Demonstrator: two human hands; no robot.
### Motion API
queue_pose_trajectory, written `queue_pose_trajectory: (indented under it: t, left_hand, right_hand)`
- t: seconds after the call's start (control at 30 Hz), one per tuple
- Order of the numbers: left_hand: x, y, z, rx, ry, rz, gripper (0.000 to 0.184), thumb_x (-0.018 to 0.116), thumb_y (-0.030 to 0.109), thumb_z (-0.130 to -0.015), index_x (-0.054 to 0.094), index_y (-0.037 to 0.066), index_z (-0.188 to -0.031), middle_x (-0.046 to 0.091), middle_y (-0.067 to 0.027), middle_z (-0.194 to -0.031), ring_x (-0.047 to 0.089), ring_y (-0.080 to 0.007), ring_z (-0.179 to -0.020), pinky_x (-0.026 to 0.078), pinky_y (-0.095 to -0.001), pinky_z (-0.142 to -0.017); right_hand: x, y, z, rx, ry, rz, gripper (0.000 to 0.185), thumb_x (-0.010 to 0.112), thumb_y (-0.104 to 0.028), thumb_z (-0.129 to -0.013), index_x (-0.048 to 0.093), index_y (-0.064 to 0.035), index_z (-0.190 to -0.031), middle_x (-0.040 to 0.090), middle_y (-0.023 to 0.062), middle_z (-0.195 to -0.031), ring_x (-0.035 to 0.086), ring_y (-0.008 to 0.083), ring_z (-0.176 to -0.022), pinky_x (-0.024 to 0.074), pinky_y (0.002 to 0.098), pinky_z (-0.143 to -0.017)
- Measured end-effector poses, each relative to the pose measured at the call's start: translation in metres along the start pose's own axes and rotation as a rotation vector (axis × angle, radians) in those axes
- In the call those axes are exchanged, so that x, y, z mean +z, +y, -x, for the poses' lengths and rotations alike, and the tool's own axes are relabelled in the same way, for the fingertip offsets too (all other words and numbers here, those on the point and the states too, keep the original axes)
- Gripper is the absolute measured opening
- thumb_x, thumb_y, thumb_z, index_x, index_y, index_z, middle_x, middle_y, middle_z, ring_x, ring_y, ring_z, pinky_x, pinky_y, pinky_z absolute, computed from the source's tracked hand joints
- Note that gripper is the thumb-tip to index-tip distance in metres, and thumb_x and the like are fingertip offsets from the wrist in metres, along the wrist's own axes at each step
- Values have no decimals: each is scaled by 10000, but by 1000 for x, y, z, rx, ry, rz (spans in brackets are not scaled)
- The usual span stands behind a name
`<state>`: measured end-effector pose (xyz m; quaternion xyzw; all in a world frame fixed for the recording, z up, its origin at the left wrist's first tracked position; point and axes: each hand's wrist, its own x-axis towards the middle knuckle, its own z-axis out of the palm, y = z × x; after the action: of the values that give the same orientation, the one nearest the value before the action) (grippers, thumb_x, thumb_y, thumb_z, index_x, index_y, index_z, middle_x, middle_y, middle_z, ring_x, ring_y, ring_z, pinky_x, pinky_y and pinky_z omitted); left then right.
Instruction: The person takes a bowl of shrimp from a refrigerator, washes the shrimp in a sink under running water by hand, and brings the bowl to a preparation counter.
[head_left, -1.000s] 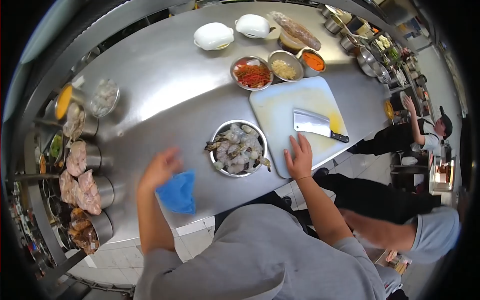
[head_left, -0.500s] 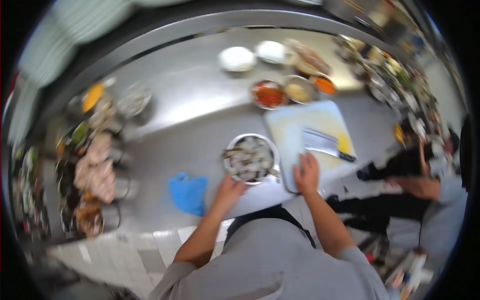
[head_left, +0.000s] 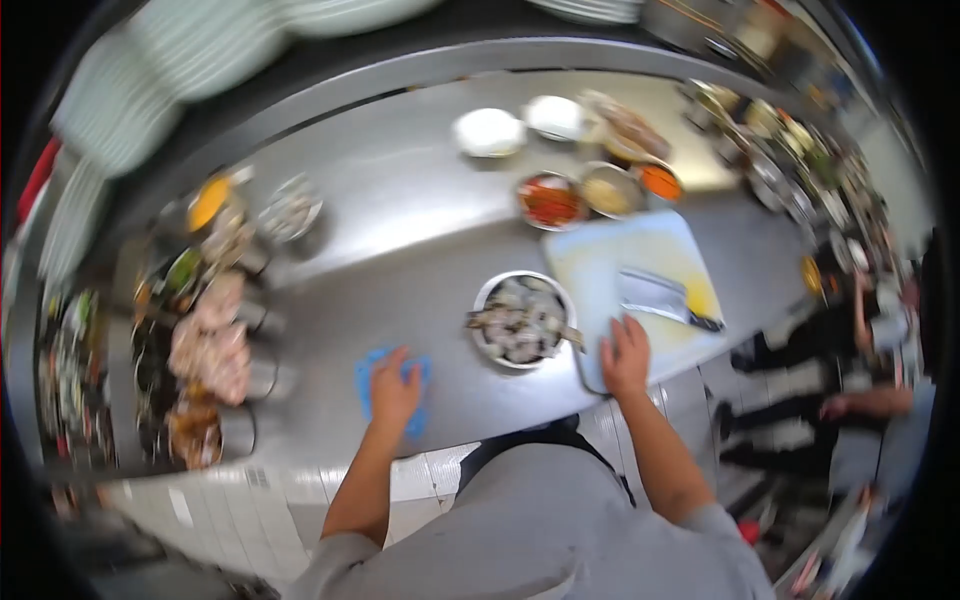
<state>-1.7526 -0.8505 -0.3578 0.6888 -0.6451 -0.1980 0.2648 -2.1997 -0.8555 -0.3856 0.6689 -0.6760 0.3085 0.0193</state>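
My left hand (head_left: 396, 388) rests on top of a crumpled blue cloth or bag (head_left: 364, 381), thumb apart from the fingers. My right hand (head_left: 626, 352) lies with spread fingers on the lower left part of the white cutting board (head_left: 590, 270). Just above it on the board is a cleaver (head_left: 652, 293), its black handle pointing right. Between my hands, a round metal bowl (head_left: 481, 350) holds a pile of raw shrimp (head_left: 520, 320); neither hand touches it.
Bowls of red strips (head_left: 550, 200), chopped garlic-like bits (head_left: 606, 196) and orange food (head_left: 660, 182) stand behind the board, near two white dishes (head_left: 488, 132). Raw meat (head_left: 212, 355) fills containers at left. Plates (head_left: 120, 105) are stacked at upper left. Co-workers (head_left: 875, 400) stand at right.
My left hand went from left of the blue item to the bowl's near edge, then back left onto the blue item. My right hand stays on the board. The view has shifted.
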Motion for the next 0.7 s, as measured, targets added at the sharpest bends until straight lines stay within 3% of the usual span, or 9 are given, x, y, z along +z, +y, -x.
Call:
queue_pose_trajectory:
  t: [0.13, 0.23, 0.3, 0.37, 0.4, 0.47, 0.53, 0.6, 0.7]
  left_hand:
    - [36, -45, 20, 489, 212, -152, 269, 669, 92, -871, 644, -1, -1122, 652, -164, -987, 598, -369, -995, 485, -485, -899]
    - [29, -32, 27, 428, 121, -150, 275, 654, 68, -893, 646, 0, -1160, 660, -154, -1037, 606, -350, -1006, 490, -449, -896]
    - [27, -19, 35, 144, 246, 127, 294, 643, 62, -916, 641, 0, -1203, 650, -155, -1133, 602, -335, -1037, 483, -417, -897]
    - [25, -8, 45, 194, 307, 77, 306, 641, 67, -924, 635, -4, -1221, 638, -158, -1174, 598, -332, -1039, 487, -408, -879]
    - [24, 2, 49, 227, 376, 22, 317, 640, 72, -932, 628, -8, -1239, 626, -161, -1215, 595, -330, -1040, 491, -400, -861]
    - [28, 29, 67, 202, 366, 16, 318, 635, 60, -929, 625, -12, -1238, 618, -171, -1226, 593, -331, -1050, 497, -403, -845]
    - [44, 59, 87, 163, 359, 1, 319, 630, 49, -925, 621, -16, -1237, 611, -180, -1237, 590, -332, -1060, 503, -406, -829]
    - [68, 91, 107, 205, 272, 113, 293, 631, 40, -916, 636, -18, -1204, 632, -183, -1181, 607, -323, -1032, 511, -408, -797]
    - [116, 167, 124, 362, 82, 189, 251, 636, 37, -907, 658, -20, -1151, 656, -178, -1120, 629, -323, -991, 513, -406, -782]
  right_hand:
    - [-3, 4, 4, 14, 29, 24, 457, 726, -188, -853, 628, -49, -1277, 555, 246, -1396, 546, 441, -1257, 432, 518, -1080]
    - [-24, 24, -14, 184, 66, -173, 480, 663, -96, -855, 562, -18, -1318, 415, 269, -1507, 503, 442, -1309, 435, 505, -1074]
    - [-40, 64, -33, 200, 145, -133, 475, 647, -108, -870, 559, -10, -1327, 401, 263, -1523, 481, 438, -1339, 417, 507, -1092]
    - [-58, 109, -42, 257, 176, 574, 486, 653, -169, -909, 547, -33, -1363, 444, 233, -1494, 466, 400, -1349, 363, 495, -1137]
    - [-69, 131, -42, 268, 187, 577, 486, 653, -169, -909, 547, -33, -1363, 444, 233, -1494, 466, 400, -1349, 363, 495, -1137]
    - [-89, 169, -39, 332, -243, 338, 509, 671, -262, -924, 557, -51, -1372, 515, 189, -1448, 457, 361, -1364, 337, 484, -1151]
    - [-107, 182, -29, 292, -286, 299, 503, 692, -344, -915, 589, -80, -1330, 542, 151, -1425, 451, 332, -1381, 315, 475, -1159]
    - [-116, 194, -8, 0, -121, 167, 468, 713, -326, -899, 607, -90, -1289, 565, 140, -1356, 492, 338, -1316, 346, 475, -1126]
    - [-142, 196, 10, 44, -241, 201, 355, 708, -257, -886, 619, -101, -1191, 618, 119, -1095, 596, 329, -1088, 467, 461, -933]
